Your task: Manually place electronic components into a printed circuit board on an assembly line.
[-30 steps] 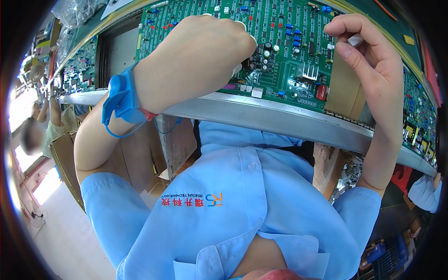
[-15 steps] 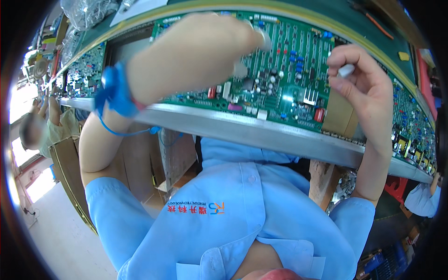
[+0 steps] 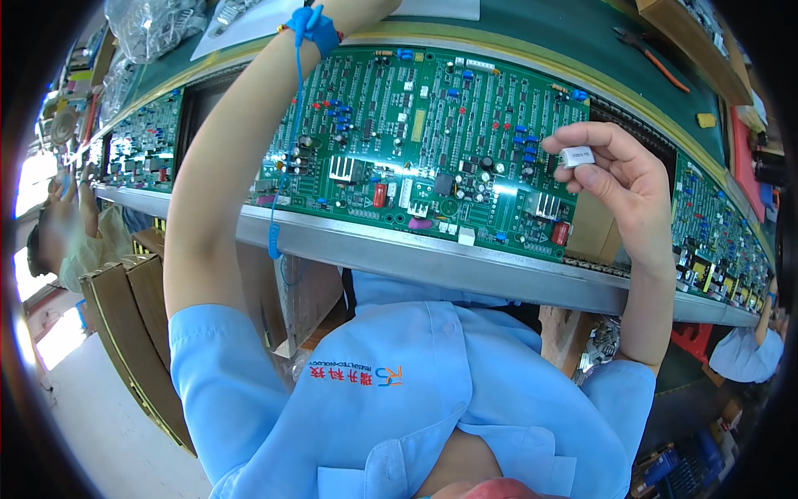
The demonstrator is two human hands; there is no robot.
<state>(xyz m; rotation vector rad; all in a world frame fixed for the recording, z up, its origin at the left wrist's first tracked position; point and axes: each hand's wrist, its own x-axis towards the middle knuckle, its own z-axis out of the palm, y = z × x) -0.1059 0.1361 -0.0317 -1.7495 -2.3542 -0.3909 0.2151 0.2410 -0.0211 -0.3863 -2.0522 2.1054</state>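
Observation:
Between the thumb and fingers of my right hand [image 3: 619,170] is a small white block-shaped electronic component [image 3: 577,156]. This hand is raised over the right end of a green circuit board [image 3: 432,137], which carries many red, blue, white and black parts. My left hand [image 3: 366,10] reaches over the far side of the board at the top edge of the picture. Its fingers are cut off, so whatever they touch is hidden. A blue wrist strap [image 3: 314,32] with a coiled cord [image 3: 274,241] is around my left wrist.
A metal rail [image 3: 416,256] runs along the near side of the boards. More populated boards stand at left [image 3: 141,141] and right [image 3: 723,224]. Orange-handled pliers [image 3: 665,71], clear plastic bags [image 3: 154,25] and a cardboard box [image 3: 702,50] lie beyond. Other people sit at both sides.
My left hand has moved from over the board up to the far edge, uncovering the board's left part. My right hand has shifted slightly left and down, still holding the white component.

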